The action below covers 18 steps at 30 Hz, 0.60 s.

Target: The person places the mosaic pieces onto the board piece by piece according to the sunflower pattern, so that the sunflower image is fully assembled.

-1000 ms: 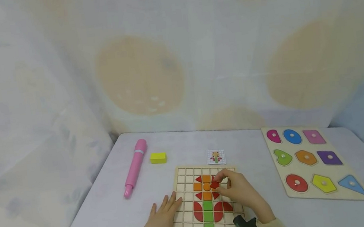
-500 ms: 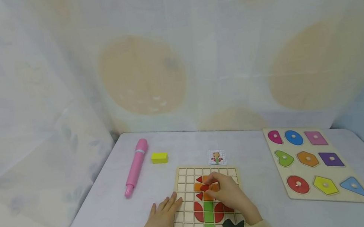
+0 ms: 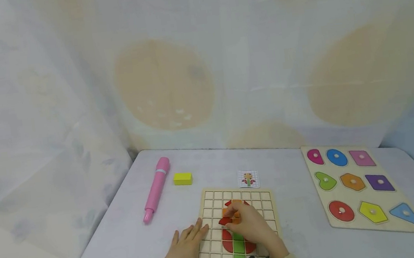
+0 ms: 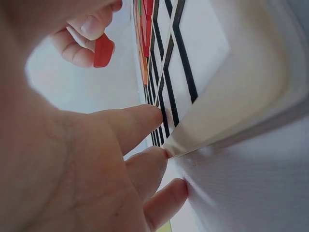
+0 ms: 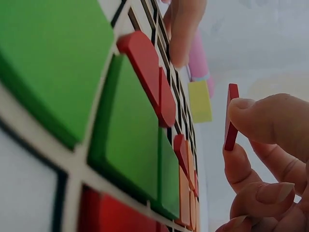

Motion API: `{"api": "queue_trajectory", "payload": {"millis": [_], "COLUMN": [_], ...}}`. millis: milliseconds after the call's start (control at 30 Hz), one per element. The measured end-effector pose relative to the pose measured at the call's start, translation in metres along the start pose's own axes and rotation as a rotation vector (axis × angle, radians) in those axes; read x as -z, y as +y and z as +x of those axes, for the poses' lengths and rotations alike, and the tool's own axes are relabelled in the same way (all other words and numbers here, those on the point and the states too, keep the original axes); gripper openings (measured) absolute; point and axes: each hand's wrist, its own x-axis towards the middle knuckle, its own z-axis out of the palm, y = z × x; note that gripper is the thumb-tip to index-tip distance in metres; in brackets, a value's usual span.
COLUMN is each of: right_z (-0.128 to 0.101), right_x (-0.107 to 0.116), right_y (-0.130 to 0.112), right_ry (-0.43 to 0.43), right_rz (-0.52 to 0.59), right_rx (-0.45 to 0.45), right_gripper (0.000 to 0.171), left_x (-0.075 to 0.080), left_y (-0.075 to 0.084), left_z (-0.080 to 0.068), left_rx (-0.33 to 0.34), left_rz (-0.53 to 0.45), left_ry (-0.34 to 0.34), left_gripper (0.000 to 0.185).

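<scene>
My right hand (image 3: 251,224) pinches a small flat red piece (image 3: 224,221) between thumb and fingers, over the left-middle part of a wooden grid board (image 3: 213,247). In the right wrist view the red piece (image 5: 231,118) is held on edge, apart from the board. Green squares (image 3: 238,247) run up the board's lower middle, flanked by red pieces (image 3: 227,246). Orange pieces above them are partly hidden by my right hand. My left hand (image 3: 183,253) lies with fingers spread at the board's left edge; in the left wrist view its fingertips (image 4: 153,115) touch the rim and grid.
Behind the board lies a small picture card (image 3: 248,179) with a flower pattern. A yellow block (image 3: 183,179) and a pink stick-shaped thing (image 3: 156,190) lie to the left. On the right is a knobbed shape puzzle (image 3: 346,195). Hanging cloth (image 3: 254,76) surrounds the table.
My right hand has moved left and slightly nearer across the board, still pinching the red piece. My left hand stays at the board's left edge.
</scene>
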Motion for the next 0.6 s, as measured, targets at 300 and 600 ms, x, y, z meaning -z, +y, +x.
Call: {"api": "queue_trajectory", "payload": {"millis": [300,600], "right_z": [0.0,0.0], "right_x": [-0.015,-0.021], "right_y": [-0.01,-0.011], "right_ry": [-0.077,-0.093], "right_rz": [-0.018,-0.066], "right_rx": [-0.007,0.017], "right_gripper": [0.022,0.024], "left_x": [-0.001,-0.002], "left_y": [-0.001,-0.002], "left_z": [0.0,0.001], "left_rx": [0.003,0.0], "left_rz": [0.018,0.025], "left_ry": [0.0,0.004], "left_gripper": [0.108,0.108]}}
